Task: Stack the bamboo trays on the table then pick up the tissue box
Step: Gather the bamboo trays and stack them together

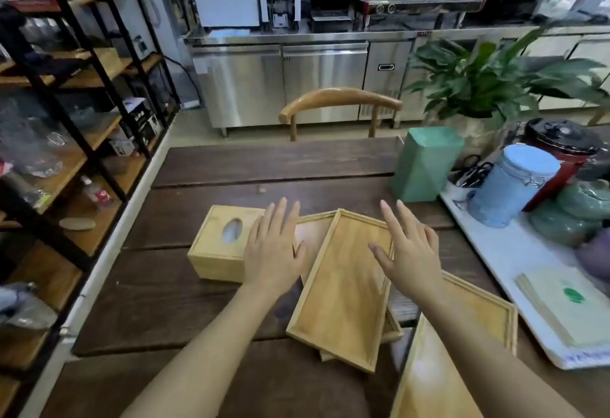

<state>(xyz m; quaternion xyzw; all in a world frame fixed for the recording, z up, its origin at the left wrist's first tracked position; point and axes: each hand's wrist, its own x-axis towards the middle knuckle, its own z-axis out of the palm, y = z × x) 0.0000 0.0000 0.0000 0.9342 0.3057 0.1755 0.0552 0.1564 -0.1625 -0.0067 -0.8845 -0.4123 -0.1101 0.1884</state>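
A bamboo tray (343,295) lies askew on top of a second bamboo tray (313,229), whose far corner and near edge stick out from under it. A third bamboo tray (468,318) lies at the near right, partly under my right forearm. The wooden tissue box (218,246), with an oval slot on top, stands left of the trays. My left hand (274,249) hovers flat and open between the box and the trays. My right hand (409,249) is spread open over the top tray's right rim. Neither hand holds anything.
The dark plank table (264,166) has a green box (425,166) at the far right. A white tray (495,252) on the right carries a blue jar (515,186), teapots and a pad. A chair (340,104) stands behind; shelves (66,120) run along the left.
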